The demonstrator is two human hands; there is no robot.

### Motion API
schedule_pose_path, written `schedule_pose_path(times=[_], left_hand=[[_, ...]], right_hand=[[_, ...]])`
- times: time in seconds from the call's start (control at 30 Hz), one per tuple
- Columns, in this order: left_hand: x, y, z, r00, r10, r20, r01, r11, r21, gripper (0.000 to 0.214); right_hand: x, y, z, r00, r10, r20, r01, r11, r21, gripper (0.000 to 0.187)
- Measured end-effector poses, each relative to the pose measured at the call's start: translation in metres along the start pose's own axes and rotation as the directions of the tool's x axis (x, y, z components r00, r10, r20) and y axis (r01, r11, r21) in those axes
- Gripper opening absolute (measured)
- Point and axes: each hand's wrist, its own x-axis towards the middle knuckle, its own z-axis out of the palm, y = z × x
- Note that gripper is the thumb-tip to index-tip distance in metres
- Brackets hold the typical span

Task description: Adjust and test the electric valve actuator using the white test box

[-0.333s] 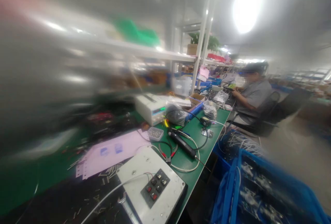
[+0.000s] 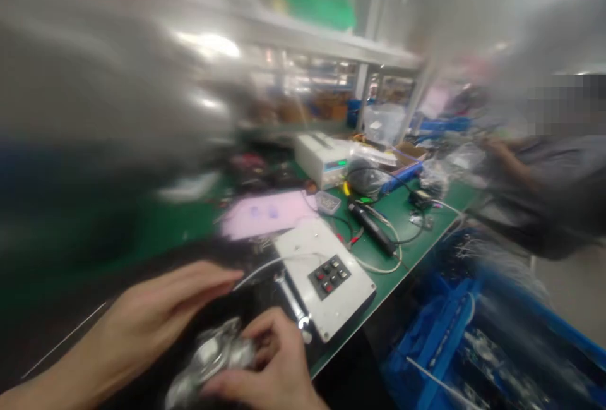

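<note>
My left hand (image 2: 156, 315) reaches across the dark mat at the bench front, fingers stretched out flat and holding nothing. My right hand (image 2: 272, 366) is curled around a shiny clear plastic packet (image 2: 213, 356) with small parts inside, low in the view. Just beyond both hands lies a white control box (image 2: 326, 271) with a dark panel of red and grey buttons and a grey cable leading from it. The picture is smeared by motion.
On the green bench (image 2: 426, 233) lie a pink sheet (image 2: 267, 214), a black handheld tool with cable (image 2: 372, 227), red-handled pliers and a white power supply (image 2: 322, 157). Blue bins of wired parts (image 2: 473, 347) stand at right. A seated person in grey (image 2: 544, 176) works further along.
The view has swung down and left. Both my hands have come into sight at the bottom, the right one holding the packet. The control box now sits further up the picture.
</note>
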Motion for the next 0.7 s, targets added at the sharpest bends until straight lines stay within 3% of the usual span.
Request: schedule_pose_path(times=[0.03,0.07,0.13,0.17,0.23,0.27,0.3,0.33,0.43,0.5,0.57,0.63,0.7], left_hand=[[-0.008,0.002,-0.010,1.000,-0.014,-0.018,0.016,0.992,0.125,0.029],[-0.017,0.007,-0.017,0.993,-0.009,-0.118,0.030,0.983,0.181,0.028],[-0.040,0.024,-0.017,0.932,-0.136,-0.336,0.188,0.974,0.127,0.031],[-0.053,0.034,-0.010,0.848,-0.249,-0.467,0.301,0.953,0.039,0.032],[-0.082,0.048,0.016,0.619,-0.382,-0.686,0.433,0.895,-0.108,0.029],[-0.097,0.051,0.031,0.530,-0.419,-0.737,0.443,0.878,-0.181,0.030],[-0.111,0.052,0.045,0.482,-0.450,-0.752,0.441,0.866,-0.236,0.029],[-0.124,0.051,0.059,0.499,-0.473,-0.726,0.439,0.860,-0.258,0.030],[-0.150,0.043,0.085,0.658,-0.445,-0.608,0.446,0.880,-0.161,0.038],[-0.154,0.039,0.091,0.733,-0.423,-0.533,0.444,0.891,-0.097,0.045],[-0.152,0.038,0.090,0.754,-0.430,-0.497,0.441,0.892,-0.104,0.045],[-0.149,0.040,0.088,0.747,-0.451,-0.489,0.433,0.888,-0.157,0.041],[-0.147,0.042,0.086,0.750,-0.464,-0.472,0.431,0.883,-0.185,0.040]], right_hand=[[-0.004,-0.005,-0.001,1.000,-0.010,0.028,0.010,1.000,0.006,0.073],[-0.006,-0.007,-0.003,0.998,-0.004,0.066,0.004,1.000,0.013,0.071],[-0.007,-0.007,-0.008,0.997,-0.033,0.070,0.034,0.999,-0.003,0.065],[-0.007,-0.006,-0.011,0.995,-0.065,0.071,0.067,0.998,-0.015,0.064],[-0.007,-0.004,-0.015,0.981,-0.164,0.104,0.171,0.983,-0.061,0.057],[-0.008,-0.004,-0.017,0.968,-0.217,0.125,0.228,0.969,-0.089,0.050],[-0.009,-0.004,-0.019,0.953,-0.266,0.144,0.284,0.951,-0.120,0.044],[-0.010,-0.004,-0.020,0.938,-0.310,0.157,0.333,0.930,-0.154,0.039],[-0.013,-0.004,-0.020,0.906,-0.400,0.135,0.422,0.868,-0.262,0.033],[-0.014,-0.002,-0.020,0.891,-0.441,0.106,0.450,0.831,-0.327,0.032],[-0.015,-0.001,-0.020,0.865,-0.493,0.094,0.490,0.788,-0.374,0.042],[-0.015,-0.003,-0.020,0.824,-0.548,0.140,0.553,0.726,-0.409,0.050],[-0.015,-0.008,-0.022,0.782,-0.585,0.215,0.612,0.657,-0.440,0.046]])
